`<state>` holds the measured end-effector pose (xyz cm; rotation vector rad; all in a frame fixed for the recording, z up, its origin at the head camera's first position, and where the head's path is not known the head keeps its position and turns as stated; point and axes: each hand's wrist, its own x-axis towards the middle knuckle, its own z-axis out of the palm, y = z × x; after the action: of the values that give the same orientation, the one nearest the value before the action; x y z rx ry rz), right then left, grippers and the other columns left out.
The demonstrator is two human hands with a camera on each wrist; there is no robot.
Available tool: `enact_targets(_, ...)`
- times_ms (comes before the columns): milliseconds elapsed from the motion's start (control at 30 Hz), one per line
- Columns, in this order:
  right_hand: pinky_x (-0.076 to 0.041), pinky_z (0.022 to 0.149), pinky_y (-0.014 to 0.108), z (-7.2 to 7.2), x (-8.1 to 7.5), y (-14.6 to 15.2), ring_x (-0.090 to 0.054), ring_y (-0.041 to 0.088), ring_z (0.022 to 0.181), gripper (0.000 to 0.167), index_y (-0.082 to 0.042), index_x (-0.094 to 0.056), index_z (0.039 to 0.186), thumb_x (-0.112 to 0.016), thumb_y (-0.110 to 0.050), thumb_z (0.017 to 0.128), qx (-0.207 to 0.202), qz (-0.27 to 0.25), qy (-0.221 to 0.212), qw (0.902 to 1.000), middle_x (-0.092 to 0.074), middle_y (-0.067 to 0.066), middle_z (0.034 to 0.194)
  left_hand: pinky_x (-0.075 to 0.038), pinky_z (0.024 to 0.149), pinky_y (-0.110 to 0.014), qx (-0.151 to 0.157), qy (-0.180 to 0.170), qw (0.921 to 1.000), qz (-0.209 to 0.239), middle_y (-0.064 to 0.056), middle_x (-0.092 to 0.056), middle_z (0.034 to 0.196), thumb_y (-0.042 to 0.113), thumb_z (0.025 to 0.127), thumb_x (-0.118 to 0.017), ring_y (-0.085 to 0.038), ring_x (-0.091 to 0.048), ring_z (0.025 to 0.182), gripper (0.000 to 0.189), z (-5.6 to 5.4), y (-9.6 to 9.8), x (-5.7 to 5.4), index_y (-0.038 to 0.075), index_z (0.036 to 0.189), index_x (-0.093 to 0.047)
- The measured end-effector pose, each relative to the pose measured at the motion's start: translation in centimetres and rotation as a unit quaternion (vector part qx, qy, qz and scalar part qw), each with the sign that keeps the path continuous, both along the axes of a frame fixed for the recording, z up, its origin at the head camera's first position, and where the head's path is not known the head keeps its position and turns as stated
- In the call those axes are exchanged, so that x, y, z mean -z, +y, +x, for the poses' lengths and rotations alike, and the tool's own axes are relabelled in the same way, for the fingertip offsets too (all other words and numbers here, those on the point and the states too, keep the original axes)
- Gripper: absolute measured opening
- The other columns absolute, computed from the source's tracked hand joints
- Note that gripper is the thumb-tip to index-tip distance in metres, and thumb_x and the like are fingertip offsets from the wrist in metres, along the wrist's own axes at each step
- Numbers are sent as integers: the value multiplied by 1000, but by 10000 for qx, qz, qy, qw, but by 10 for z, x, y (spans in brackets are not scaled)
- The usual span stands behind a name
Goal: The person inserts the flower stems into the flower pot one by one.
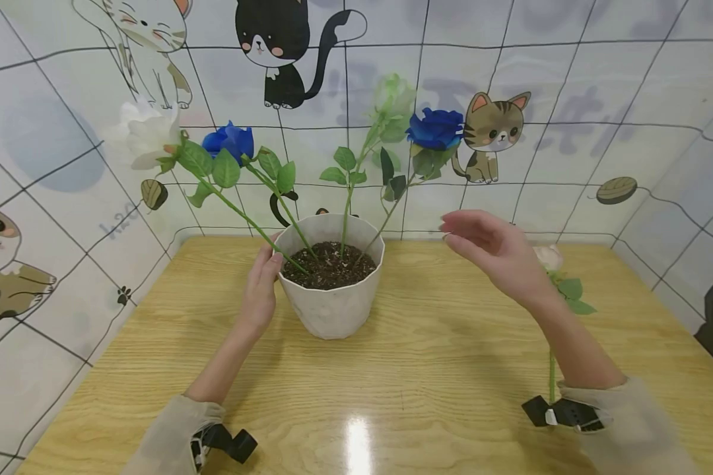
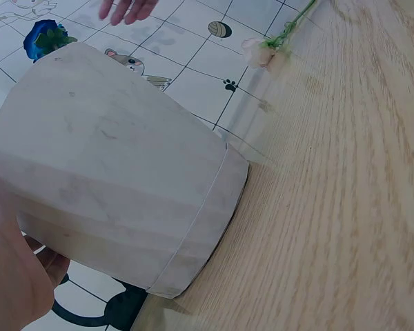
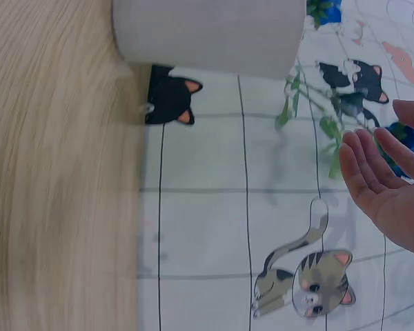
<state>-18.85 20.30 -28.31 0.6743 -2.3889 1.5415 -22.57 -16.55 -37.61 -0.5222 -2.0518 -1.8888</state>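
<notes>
A white flowerpot (image 1: pixel 329 310) with dark soil (image 1: pixel 333 267) stands on the wooden table. My left hand (image 1: pixel 261 290) holds the pot's left side, thumb near the rim; in the left wrist view, some fingers (image 2: pixel 52 265) show behind the wall. Artificial roses stand in the soil: a white one (image 1: pixel 145 135) and a blue one (image 1: pixel 228 142) lean left, a pale green one (image 1: pixel 394 99) rises near the middle, and another blue one (image 1: pixel 435 128) leans right. To the right of the pot, my right hand (image 1: pixel 499 254) is raised with nothing in it, thumb apart from its gently curved fingers.
A pale pink rose (image 1: pixel 548 257) lies on the table (image 1: pixel 440 396) at the right, its stem partly hidden behind my right forearm. Behind the table hangs a tiled sheet (image 1: pixel 546 152) printed with cats. Each wrist wears a black camera (image 1: pixel 228 443).
</notes>
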Motion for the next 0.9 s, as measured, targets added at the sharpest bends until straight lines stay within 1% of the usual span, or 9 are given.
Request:
enact_targets(33, -49, 92, 19, 0, 1, 5, -63, 12, 111, 35, -7, -60, 135, -64, -16, 101, 103, 61, -26, 9999, -64, 10, 127, -35, 108, -52, 0, 1, 10000, -2, -18, -53, 142, 25, 108, -34, -29, -47, 133, 46, 0, 0, 0, 5, 148, -45)
enact_targets(133, -48, 92, 16, 0, 6, 22, -63, 8, 110, 36, -7, -59, 135, -64, -18, 101, 445, 230, -39, 9987, -66, 5, 125, -36, 108, -53, -16, 6, 10000, -8, -18, -53, 142, 25, 108, -34, -29, -47, 133, 46, 0, 1, -1, 5, 148, -45)
enact_targets(267, -48, 90, 14, -2, 14, 44, -63, 5, 108, 36, -7, -60, 134, -64, -19, 101, 775, 316, -147, 9964, -67, -4, 120, -36, 108, -53, -29, 9, 10000, 4, -18, -53, 143, 25, 108, -34, -30, -47, 133, 47, 0, 2, 0, 5, 149, -45)
enact_targets(333, -48, 89, 14, -2, 18, 55, -63, 5, 107, 36, -8, -59, 135, -64, -20, 101, 931, 375, -256, 9946, -67, -4, 120, -36, 108, -53, -64, 2, 10000, -24, -18, -53, 143, 25, 108, -34, -29, -46, 134, 47, 1, 2, 0, 5, 149, -45)
enact_targets(433, -48, 85, 13, -2, 25, 72, -62, 2, 105, 39, -10, -58, 137, -64, -25, 101, 1228, 610, -440, 9896, -66, -5, 121, -36, 108, -53, -93, -18, 9999, -67, -17, -53, 144, 26, 108, -34, -29, -46, 134, 47, 1, 1, 1, 6, 149, -45)
enact_targets(533, -47, 82, 11, -3, 32, 89, -60, -1, 102, 42, -9, -55, 139, -63, -27, 102, 1346, 845, -466, 9862, -64, -6, 121, -35, 109, -52, -74, -32, 9999, -70, -16, -52, 145, 27, 108, -34, -28, -45, 135, 48, 1, 1, 1, 7, 150, -44)
enact_targets(667, -49, 78, 12, -3, 41, 107, -62, -3, 97, 46, -4, -51, 142, -61, -25, 103, 1308, 974, -480, 9854, -64, -9, 116, -34, 110, -52, -46, -43, 10000, -39, -16, -51, 145, 27, 108, -34, -28, -44, 136, 48, 1, 1, 1, 7, 150, -43)
enact_targets(733, -49, 77, 13, -2, 44, 115, -63, -4, 93, 48, -3, -50, 143, -61, -26, 103, 1364, 1060, -589, 9832, -63, -5, 117, -35, 109, -52, -56, -49, 10000, -40, -16, -52, 145, 27, 108, -34, -28, -45, 135, 47, 2, 1, 1, 8, 150, -43)
enact_targets(900, -46, 73, 14, 0, 53, 134, -58, -11, 89, 55, 1, -45, 146, -57, -32, 104, 1587, 1448, -915, 9724, -59, 21, 129, -35, 109, -52, -88, -73, 9999, -37, -16, -51, 145, 27, 108, -34, -28, -45, 135, 48, 2, 1, 1, 8, 151, -43)
